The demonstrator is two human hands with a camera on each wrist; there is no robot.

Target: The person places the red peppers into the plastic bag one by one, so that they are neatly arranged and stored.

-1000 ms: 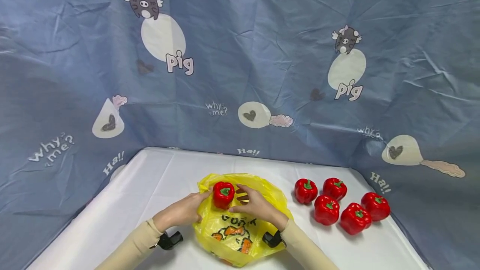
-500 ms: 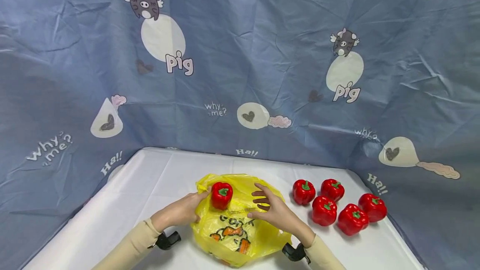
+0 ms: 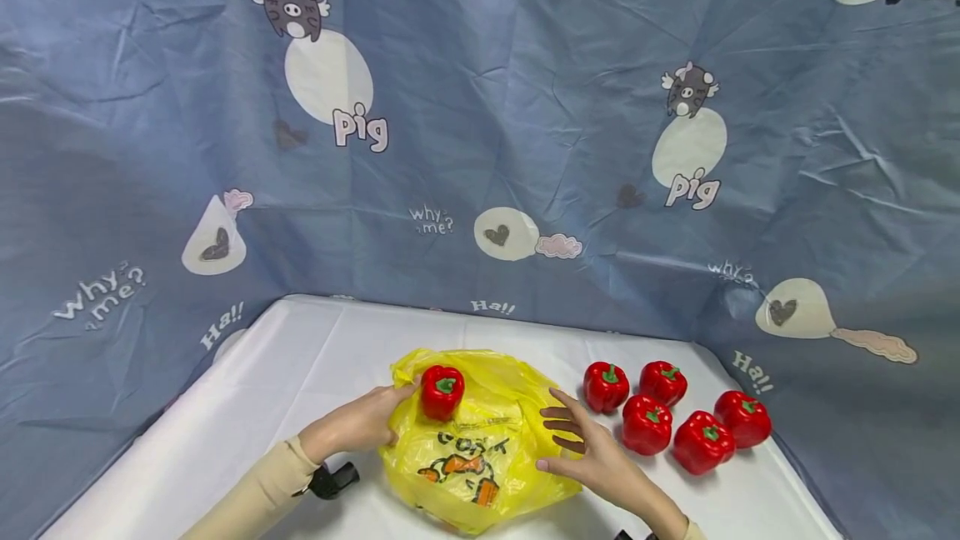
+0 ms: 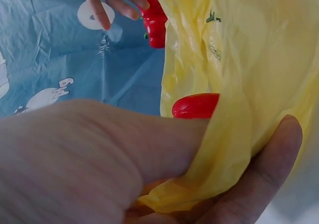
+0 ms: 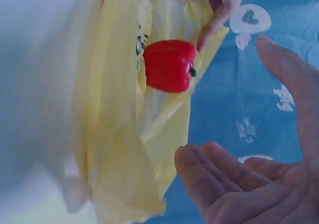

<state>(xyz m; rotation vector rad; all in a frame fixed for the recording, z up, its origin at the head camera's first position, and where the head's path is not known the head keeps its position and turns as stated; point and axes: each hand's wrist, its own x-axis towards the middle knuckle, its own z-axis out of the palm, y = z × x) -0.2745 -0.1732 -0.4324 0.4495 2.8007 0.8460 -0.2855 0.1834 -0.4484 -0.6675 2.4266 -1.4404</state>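
Observation:
A yellow plastic bag [image 3: 517,457] with a printed cartoon lies spread on the table, its mouth gaping. My left hand [image 3: 358,425] grips the bag's left rim; in the left wrist view the plastic [image 4: 214,174] runs between thumb and fingers. One red bell pepper [image 3: 442,394] with a green stem sits just inside the bag, beside the left hand. The right wrist view shows that pepper [image 5: 169,67] against the plastic. At the bag's right side is my right hand [image 3: 600,463], fingers spread, holding nothing. Whether it touches the rim I cannot tell.
Several more red bell peppers [image 3: 647,425] stand in a cluster on the right of the white table [image 3: 337,357]. A blue patterned cloth [image 3: 450,123] hangs behind and around the table.
My right hand has moved from beside the pepper rightward and nearer to me, out to the bag's right side. The left hand still holds the rim, and the pepper stays beside it.

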